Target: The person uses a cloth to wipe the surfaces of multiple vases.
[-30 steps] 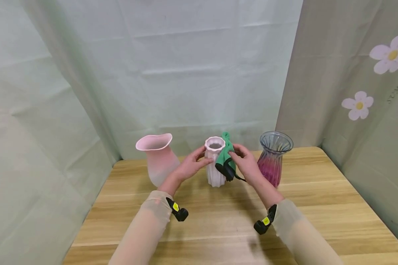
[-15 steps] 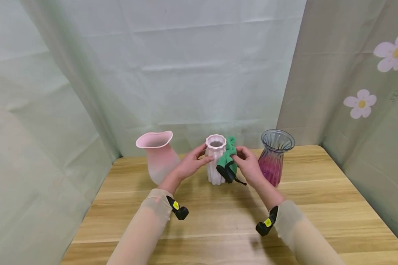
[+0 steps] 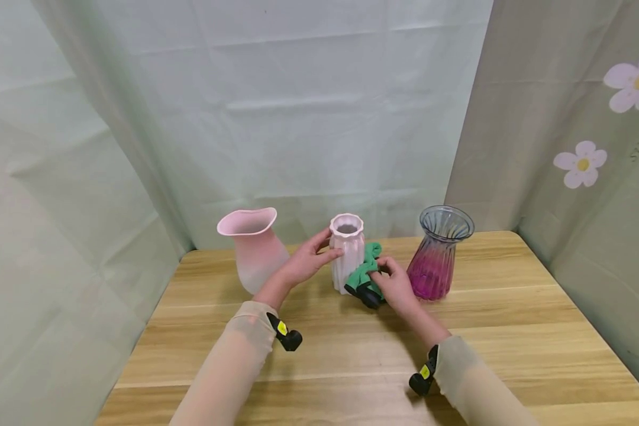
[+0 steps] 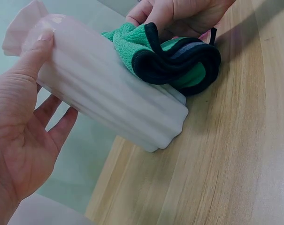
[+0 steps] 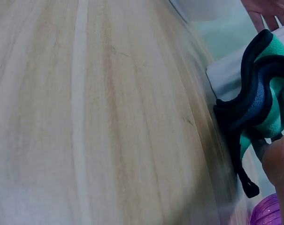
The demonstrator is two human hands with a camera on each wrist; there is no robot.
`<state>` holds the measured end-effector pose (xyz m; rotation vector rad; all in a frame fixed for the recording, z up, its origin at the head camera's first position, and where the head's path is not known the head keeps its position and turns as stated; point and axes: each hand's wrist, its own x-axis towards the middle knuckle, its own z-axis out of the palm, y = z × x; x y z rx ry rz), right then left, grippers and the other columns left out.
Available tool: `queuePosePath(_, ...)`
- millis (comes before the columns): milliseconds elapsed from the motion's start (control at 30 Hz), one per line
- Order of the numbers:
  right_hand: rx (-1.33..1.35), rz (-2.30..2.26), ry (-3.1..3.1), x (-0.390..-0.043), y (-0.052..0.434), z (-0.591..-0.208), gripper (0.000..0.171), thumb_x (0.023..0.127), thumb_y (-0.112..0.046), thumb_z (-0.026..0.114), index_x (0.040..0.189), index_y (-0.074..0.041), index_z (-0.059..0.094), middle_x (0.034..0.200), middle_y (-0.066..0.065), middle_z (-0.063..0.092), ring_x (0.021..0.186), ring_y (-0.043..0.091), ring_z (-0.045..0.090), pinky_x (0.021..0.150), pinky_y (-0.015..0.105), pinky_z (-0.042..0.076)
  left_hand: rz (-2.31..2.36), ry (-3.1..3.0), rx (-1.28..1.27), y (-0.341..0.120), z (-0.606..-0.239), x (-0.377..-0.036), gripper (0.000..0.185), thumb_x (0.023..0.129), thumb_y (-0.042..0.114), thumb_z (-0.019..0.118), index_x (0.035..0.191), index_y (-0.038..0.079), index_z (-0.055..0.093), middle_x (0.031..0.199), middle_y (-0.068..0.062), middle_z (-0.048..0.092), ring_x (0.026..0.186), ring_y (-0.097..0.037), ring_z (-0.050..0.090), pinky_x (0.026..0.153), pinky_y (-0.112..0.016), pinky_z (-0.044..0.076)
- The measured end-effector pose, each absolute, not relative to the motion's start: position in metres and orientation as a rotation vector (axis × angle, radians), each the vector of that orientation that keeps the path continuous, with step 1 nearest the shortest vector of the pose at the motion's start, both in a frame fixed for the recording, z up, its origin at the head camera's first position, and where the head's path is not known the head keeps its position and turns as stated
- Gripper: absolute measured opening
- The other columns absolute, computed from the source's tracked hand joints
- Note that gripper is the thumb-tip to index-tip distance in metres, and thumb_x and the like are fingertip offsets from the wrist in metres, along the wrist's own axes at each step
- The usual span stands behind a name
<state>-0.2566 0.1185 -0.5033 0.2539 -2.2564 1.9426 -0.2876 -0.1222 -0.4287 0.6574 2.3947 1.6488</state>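
A white fluted vase (image 3: pixel 346 260) with a scalloped rim stands upright on the table. My left hand (image 3: pixel 310 260) grips its left side near the neck, the thumb lying on the front in the left wrist view, where the vase (image 4: pixel 109 84) appears slanted. Bunched in my right hand (image 3: pixel 396 287) is a green cleaning cloth (image 3: pixel 365 275) with black edging, pinched between thumb and fingers. The cloth (image 4: pixel 132 44) lies against the lower right side of the vase. In the right wrist view, a black loop hangs from the cloth (image 5: pixel 275 110).
To the left stands a pink-and-white vase (image 3: pixel 258 260) with a wavy rim. A ribbed glass vase (image 3: pixel 433 266), clear above and magenta below, stands just right of my right hand. The wooden table (image 3: pixel 351 367) ends at a pale curtain (image 3: pixel 319 118) behind.
My right hand has moved down along the right side of the white vase with the cloth, from near the rim to lower on the body. The left hand keeps its hold.
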Motion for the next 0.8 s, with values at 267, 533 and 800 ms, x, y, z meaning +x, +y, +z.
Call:
queuePosePath(267,0.216,1.963,-2.259,-0.257,0.119,-0.507,0.017,0.096,-0.002,0.069,0.111,0.004,0.065,0.117,0.019,0.067,0.118,0.030,0.057,0.093,0.028,0.048,1.645,2.397,0.653,-0.123,-0.428,-0.286,0.071,0.099,0.040,0.069,0.160,0.036,0.034,0.157,-0.004,0.043,0.143,-0.030,0.041,0.110,-0.048,0.044)
queuePosePath(533,0.178,2.060,-2.153,-0.259,0.119,-0.505,0.022,0.096,-0.007,0.070,0.116,0.001,0.066,0.112,0.014,0.068,0.109,0.023,0.058,0.088,0.024,0.049,1.648,2.394,0.647,-0.123,-0.429,-0.288,0.070,0.098,0.042,0.069,0.159,0.037,0.035,0.159,0.000,0.040,0.143,-0.031,0.040,0.110,-0.048,0.043)
queuePosePath(800,0.177,2.077,-2.116,-0.261,0.116,-0.475,0.023,0.097,-0.009,0.068,0.118,-0.001,0.064,0.111,0.008,0.066,0.106,0.018,0.058,0.085,0.024,0.050,1.633,2.409,0.664,-0.123,-0.430,-0.288,0.071,0.098,0.044,0.069,0.160,0.037,0.034,0.160,0.002,0.039,0.144,-0.031,0.039,0.110,-0.049,0.043)
